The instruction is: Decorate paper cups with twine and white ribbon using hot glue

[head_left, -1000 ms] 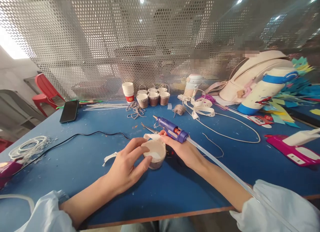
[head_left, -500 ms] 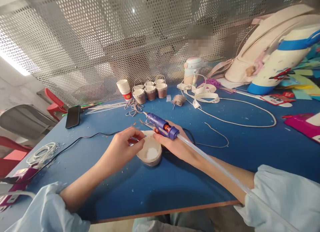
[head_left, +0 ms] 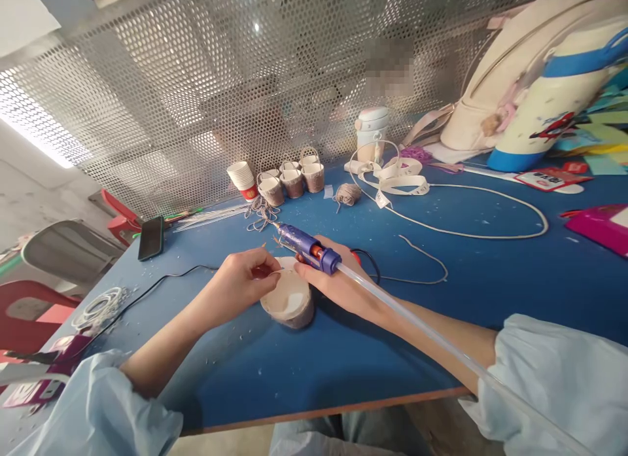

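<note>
A paper cup [head_left: 288, 299] wrapped in brownish twine stands in front of me, its pale inside facing up and slightly tilted. My left hand [head_left: 245, 286] is at its left rim, thumb and fingers pinched together; what lies between the fingertips is too small to make out. In my right hand [head_left: 338, 282] is a purple hot glue gun [head_left: 307, 246], nozzle pointing to the far left over the cup's back edge. A long clear glue stick [head_left: 422, 312] runs out of its rear above my right forearm. The right thumb is close to the cup's rim.
Several twine-wrapped cups with handles [head_left: 293, 183] and a cup stack [head_left: 241, 179] stand at the back. Near them are a twine ball [head_left: 348, 194] and white ribbon [head_left: 405, 184]. A phone [head_left: 150, 239], black cable [head_left: 157, 276] and power strip [head_left: 46, 371] lie left; a bottle [head_left: 554, 109] stands right.
The cup has tipped so more of its outer right wall shows. My left fingers have drawn closer together at the rim. The view has shifted slightly; the glue gun stays in my right hand.
</note>
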Demonstrator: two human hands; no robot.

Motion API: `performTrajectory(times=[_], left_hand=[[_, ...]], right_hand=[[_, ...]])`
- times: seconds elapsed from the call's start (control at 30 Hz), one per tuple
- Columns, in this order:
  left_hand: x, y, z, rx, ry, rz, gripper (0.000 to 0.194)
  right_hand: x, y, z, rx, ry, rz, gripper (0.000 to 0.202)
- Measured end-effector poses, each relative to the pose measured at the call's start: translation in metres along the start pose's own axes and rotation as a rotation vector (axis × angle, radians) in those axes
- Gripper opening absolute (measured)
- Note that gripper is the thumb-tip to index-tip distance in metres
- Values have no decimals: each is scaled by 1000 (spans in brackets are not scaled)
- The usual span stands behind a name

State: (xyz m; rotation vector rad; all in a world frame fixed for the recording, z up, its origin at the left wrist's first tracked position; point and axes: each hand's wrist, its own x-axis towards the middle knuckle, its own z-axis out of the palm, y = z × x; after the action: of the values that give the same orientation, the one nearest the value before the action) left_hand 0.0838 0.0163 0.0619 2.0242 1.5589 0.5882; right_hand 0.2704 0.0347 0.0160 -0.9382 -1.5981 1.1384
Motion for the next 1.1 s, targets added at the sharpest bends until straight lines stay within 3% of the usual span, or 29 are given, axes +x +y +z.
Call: performTrajectory(times=[0.6,0.83,1.1], left_hand=[[2,3,10,137,117,-23,7],[-1,2,9,-50,22,-125,12],[0,4,17,24,86,-47,9]], right_hand=[[-2,2,2,-10,-28,20,11],[-4,0,3,-16,-44,24,10],[-3,4,4,-7,-30,-5,12]])
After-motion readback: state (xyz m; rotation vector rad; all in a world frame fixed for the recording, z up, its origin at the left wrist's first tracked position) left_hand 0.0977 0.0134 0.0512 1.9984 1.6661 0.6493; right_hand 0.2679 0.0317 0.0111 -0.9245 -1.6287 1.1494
